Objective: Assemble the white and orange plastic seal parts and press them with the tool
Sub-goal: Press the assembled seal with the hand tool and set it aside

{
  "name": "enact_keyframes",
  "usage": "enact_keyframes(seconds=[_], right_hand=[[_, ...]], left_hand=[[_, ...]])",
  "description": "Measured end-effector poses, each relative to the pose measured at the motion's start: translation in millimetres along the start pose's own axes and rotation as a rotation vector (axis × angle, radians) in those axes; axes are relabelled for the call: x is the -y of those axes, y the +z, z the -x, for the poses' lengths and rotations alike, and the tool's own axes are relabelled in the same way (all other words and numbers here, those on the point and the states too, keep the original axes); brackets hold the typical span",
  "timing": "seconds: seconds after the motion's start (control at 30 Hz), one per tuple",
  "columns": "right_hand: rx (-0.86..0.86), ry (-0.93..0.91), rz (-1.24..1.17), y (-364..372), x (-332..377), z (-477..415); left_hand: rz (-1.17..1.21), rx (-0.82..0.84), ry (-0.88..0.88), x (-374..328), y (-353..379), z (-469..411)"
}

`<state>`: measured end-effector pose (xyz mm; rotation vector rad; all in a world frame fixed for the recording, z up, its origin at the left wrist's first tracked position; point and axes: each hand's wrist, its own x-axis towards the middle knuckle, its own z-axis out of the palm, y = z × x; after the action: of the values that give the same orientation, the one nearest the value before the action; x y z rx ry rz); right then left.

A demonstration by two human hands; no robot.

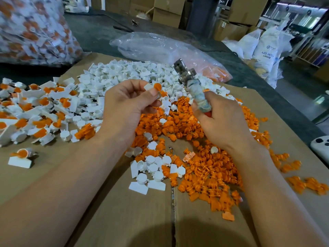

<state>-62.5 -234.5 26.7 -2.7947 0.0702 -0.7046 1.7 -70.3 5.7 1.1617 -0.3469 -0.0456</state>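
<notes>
Tool handle (197, 97) partly inside right hand (219, 122)

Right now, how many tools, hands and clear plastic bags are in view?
Tool: 1
Hands: 2, left hand pinching a seal, right hand gripping the tool
Clear plastic bags: 2, full bag, flatter bag
Total: 5

Site type: factory or warehouse floor, set up as a manual assembly station.
Stock: stacked cardboard cartons (167, 13) behind the bench's far edge.
Raw material: white sacks (265, 50) printed "ABS RESIN", standing past the bench's right edge.
Work surface: dark bench (96, 32), with flattened cardboard (106, 202) over its near side.
Bulk parts: loose heaps of white parts (114, 73) and orange parts (204, 166) on the cardboard.
Bagged goods: large clear bag (33, 29) of joined white-and-orange pieces at the bench's far left corner.
Background: metal framework (299, 13) at far right, detail unclear.
</notes>
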Motion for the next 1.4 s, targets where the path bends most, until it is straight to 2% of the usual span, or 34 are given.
enact_keyframes(seconds=[0.17, 0.47, 0.93, 1.4], right_hand=[[0.117, -0.029, -0.006, 4, 2, 1], [0.190, -0.065, -0.037, 7, 6, 2], [0.163, -0.100, 0.027, 4, 11, 4], [0.241, -0.050, -0.143, 6, 13, 6]], left_hand=[[0.003, -0.002, 0.030, 0, 1, 0], [-0.015, -0.015, 0.070, 0, 2, 0], [-0.001, 0.004, 0.068, -1, 2, 0], [0.013, 0.007, 0.052, -2, 0, 2]])
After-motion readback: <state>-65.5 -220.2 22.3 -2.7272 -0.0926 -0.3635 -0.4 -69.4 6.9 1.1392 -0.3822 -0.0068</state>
